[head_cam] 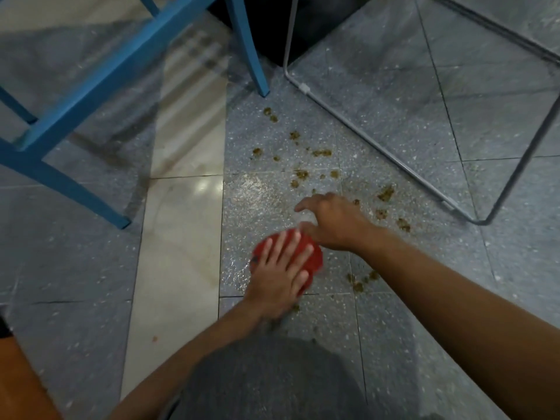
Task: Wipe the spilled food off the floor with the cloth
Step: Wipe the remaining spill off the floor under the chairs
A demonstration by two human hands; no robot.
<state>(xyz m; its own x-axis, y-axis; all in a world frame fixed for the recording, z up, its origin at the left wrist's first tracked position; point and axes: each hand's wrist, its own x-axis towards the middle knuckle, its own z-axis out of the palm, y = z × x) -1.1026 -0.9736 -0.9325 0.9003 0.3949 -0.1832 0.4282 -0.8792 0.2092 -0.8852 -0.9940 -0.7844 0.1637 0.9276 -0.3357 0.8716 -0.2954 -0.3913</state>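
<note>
A red cloth (pixel 315 256) lies on the speckled grey floor tile (pixel 409 86). My left hand (pixel 278 277) presses flat on top of it, fingers spread and pointing up and to the right. My right hand (pixel 336 222) sits just beyond the cloth, fingers loosely curled and pointing left, its thumb at the cloth's far edge, nothing seen in it. Brown-green spilled food (pixel 321 153) is scattered in small clumps further out, with more clumps (pixel 386 194) right of my right hand and some (pixel 360 281) under my right forearm. A wet sheen (pixel 257 189) shows left of the spill.
Blue chair legs stand at the far centre (pixel 254 56) and at the left (pixel 75 189). A thin grey metal frame (pixel 394 156) runs along the floor to the right of the spill. A pale marble strip (pixel 181 222) lies left. My grey-clad knee (pixel 266 383) fills the bottom.
</note>
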